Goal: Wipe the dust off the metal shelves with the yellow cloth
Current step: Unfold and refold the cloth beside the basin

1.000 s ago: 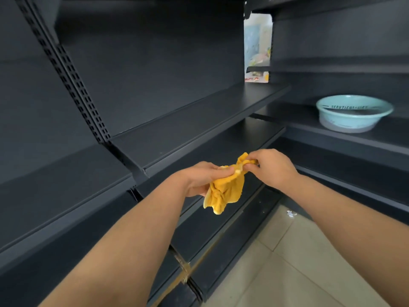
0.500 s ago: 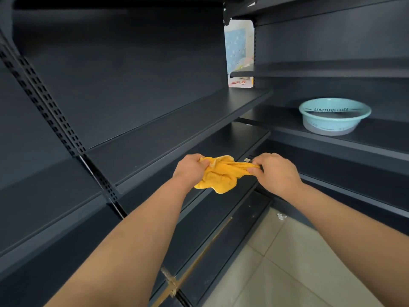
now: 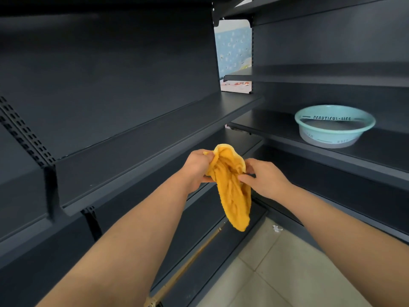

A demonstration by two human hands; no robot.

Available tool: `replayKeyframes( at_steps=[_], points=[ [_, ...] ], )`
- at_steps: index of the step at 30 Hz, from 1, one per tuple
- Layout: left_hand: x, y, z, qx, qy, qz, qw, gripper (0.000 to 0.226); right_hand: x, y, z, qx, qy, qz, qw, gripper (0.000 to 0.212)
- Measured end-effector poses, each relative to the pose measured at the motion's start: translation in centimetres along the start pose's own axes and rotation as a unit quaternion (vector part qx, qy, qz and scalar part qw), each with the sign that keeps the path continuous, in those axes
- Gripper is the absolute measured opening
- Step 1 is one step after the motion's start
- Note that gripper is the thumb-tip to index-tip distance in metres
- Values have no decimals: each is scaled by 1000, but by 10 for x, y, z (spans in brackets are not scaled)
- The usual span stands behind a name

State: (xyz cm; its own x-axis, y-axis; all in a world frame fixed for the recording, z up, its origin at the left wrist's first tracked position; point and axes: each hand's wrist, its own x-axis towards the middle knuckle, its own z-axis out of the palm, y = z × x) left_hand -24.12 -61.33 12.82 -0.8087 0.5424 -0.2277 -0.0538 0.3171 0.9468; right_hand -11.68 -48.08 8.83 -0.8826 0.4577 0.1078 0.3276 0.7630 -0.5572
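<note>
**Here: yellow cloth held up between both hands, off the shelves**

Right in front of the dark metal shelves, the person holds the yellow cloth in mid-air with both arms stretched forward. The left hand has its fingers curled tight round the cloth's upper left side. The right hand pinches the cloth's right edge between thumb and fingers. The cloth is bunched into long folds; its top stands up in a rounded flap between the hands and its tail hangs down loose below them, touching no shelf. Far to the right, a pale blue-green basin printed with "BEAUTIFUL LIFE" sits on a shelf of the neighbouring unit, well apart from the hands. A slotted upright runs up the left side. Below on the right lies a tiled floor, with a small white scrap near the base of the shelving.
</note>
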Motion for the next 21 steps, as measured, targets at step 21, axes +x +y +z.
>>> replayKeyframes(
  at_steps=[21],
  points=[
    [119,29,88,160,-11,-65,985,17,71,80,-54,-61,77,96,991,21]
  ],
)
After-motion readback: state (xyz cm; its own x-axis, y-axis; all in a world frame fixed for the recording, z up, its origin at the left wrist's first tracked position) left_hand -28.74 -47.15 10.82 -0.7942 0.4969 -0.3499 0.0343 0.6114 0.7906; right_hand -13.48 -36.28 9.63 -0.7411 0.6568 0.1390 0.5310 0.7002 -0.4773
